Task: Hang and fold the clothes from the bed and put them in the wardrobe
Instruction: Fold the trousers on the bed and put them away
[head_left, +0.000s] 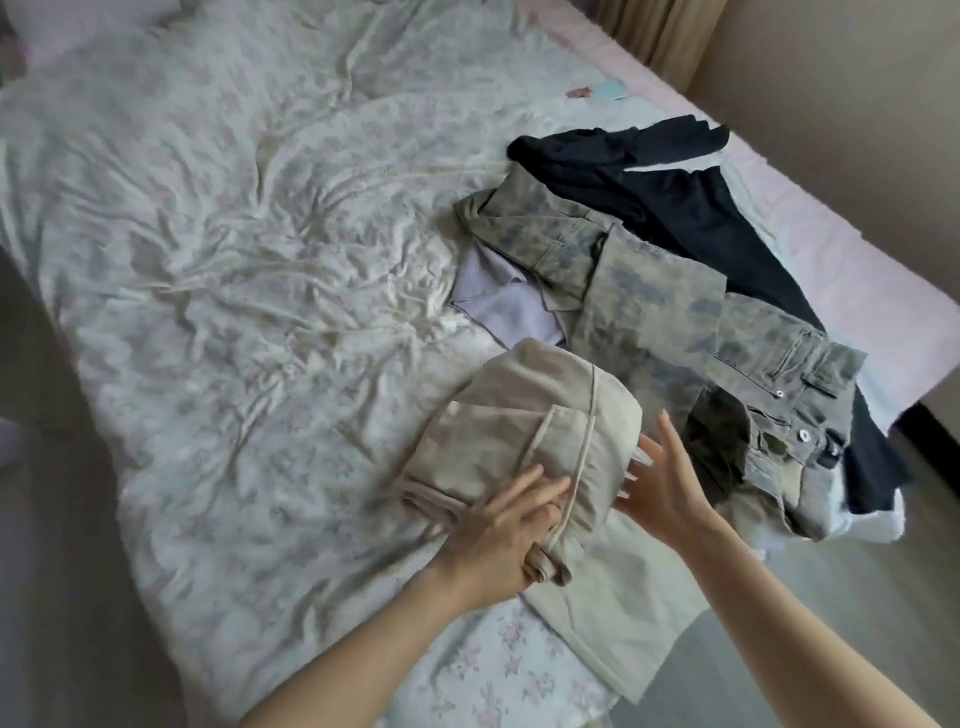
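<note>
- Beige trousers lie part-folded in a bundle on the near side of the bed, one leg trailing over the edge.
- Left hand rests on the bundle, fingers spread; the thumb seems tucked under the fabric.
- Right hand is spread against the bundle's right side.
- Camouflage trousers and a black garment lie just beyond.
</note>
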